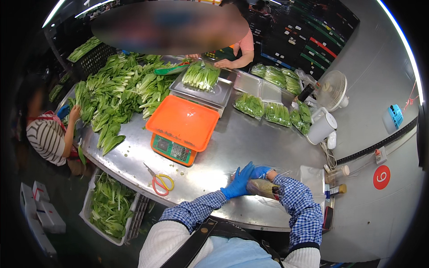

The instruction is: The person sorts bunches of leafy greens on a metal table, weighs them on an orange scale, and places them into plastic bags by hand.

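Both my hands wear blue gloves and meet at a clear plastic-wrapped package (263,187) near the front edge of the metal table. My left hand (238,181) lies along the package's left end, with its fingers pointing to the far right. My right hand (261,172) bends over the package's far side, its fingers partly hidden behind the left hand. Yellow-brown contents show through the film; what they are I cannot tell. Loose clear film lies around the package. To the left rest scissors (161,183) with red and yellow handles, apart from my hands.
An orange weighing scale (182,124) stands mid-table, before a steel scale (202,83) holding bagged greens. Loose leafy greens (110,87) cover the far left. Bagged greens (278,114), a white jug (321,125) and a fan (332,90) line the right. Two co-workers stand across and left.
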Motion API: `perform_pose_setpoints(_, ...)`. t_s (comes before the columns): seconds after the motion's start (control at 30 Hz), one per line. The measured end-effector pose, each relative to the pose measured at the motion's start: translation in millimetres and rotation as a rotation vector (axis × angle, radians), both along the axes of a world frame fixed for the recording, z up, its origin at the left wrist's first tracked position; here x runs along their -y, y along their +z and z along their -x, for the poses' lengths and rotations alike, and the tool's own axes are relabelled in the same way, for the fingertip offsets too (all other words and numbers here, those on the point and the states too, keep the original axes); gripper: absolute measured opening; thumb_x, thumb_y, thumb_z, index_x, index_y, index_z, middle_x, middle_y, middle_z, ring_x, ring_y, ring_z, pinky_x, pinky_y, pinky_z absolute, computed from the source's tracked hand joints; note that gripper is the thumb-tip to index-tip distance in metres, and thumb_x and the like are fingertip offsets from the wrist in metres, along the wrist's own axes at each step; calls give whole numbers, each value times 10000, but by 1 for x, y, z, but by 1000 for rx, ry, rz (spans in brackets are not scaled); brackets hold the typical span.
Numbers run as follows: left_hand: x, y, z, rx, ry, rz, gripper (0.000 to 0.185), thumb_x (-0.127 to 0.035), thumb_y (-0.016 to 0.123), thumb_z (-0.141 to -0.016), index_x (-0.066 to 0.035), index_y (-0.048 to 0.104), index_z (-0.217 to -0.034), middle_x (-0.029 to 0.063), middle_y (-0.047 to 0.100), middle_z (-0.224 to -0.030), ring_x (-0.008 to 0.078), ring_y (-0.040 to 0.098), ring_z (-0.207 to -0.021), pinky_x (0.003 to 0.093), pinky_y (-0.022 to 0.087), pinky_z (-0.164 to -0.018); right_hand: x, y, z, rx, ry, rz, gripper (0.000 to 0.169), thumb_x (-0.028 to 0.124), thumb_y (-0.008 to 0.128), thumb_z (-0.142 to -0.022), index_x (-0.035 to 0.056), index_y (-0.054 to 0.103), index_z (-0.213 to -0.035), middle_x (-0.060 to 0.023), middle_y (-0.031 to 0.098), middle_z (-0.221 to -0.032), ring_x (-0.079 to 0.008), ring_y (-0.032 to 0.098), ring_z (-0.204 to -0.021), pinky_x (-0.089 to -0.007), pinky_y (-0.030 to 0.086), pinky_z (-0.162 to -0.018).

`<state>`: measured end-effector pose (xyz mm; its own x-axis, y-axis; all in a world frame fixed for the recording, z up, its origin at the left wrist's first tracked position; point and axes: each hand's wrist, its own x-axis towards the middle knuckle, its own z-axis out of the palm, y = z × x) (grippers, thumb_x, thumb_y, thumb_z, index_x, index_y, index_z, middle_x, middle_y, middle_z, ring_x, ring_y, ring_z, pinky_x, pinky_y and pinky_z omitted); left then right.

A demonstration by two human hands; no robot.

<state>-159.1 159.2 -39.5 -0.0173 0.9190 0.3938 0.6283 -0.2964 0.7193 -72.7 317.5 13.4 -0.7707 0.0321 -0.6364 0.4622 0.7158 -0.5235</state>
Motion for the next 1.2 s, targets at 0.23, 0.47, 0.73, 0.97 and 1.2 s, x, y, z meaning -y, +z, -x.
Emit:
perform_pose_setpoints(0.23, 0, 8, 29, 68, 76, -72, 975, -428, 775, -604, 0, 291, -1334, 147, 484, -1240, 288, 467, -1150, 444, 290, -988, 59, 142, -14, -311, -604, 350, 424, 365, 535, -851, 38, 592, -1114, -123, 592, -1112, -208, 547, -979, -318, 396, -905)
perform_pose_setpoints(0.47, 5, 56, 47, 731, 48, 67, 680, -212, 809, -637, -46, 447, -1188, 113, 562, -1136, 217, 564, -1033, 325, 468, -885, 89, 174, -43, -628, -660, -91, 522, 389, 653, -771, 45, 569, -1155, -180, 594, -1095, -297, 589, -984, -351, 442, -873)
perform_pose_setpoints(0.73, 2, 49, 50, 441, 77, -66, 872, -206, 811, -636, -21, 313, -1328, 133, 477, -1233, 222, 460, -1164, 338, 407, -965, 109, 142, -44, -840, -324, -832, 159, 249, 612, -770, 105, 640, -831, -92, 594, -711, -278, 577, -682, -382, 461, -635)
perform_pose_setpoints(0.97, -11, 77, 69, 679, -58, 274, 837, -175, 788, -658, -29, 317, -1334, 108, 475, -1246, 213, 468, -1148, 329, 395, -964, 92, 154, -27, -939, -345, -899, 77, 181, 616, -725, 110, 596, -704, -80, 567, -688, -247, 563, -691, -357, 448, -558)
perform_pose_setpoints(1.2, 5, 36, 56, 642, -109, 272, 819, -225, 748, -700, -36, 281, -1346, 135, 425, -1294, 267, 436, -1180, 359, 391, -967, 120, 165, -31, -903, -192, -874, 65, 133, 632, -701, 104, 612, -756, -72, 559, -654, -244, 567, -603, -355, 444, -517)
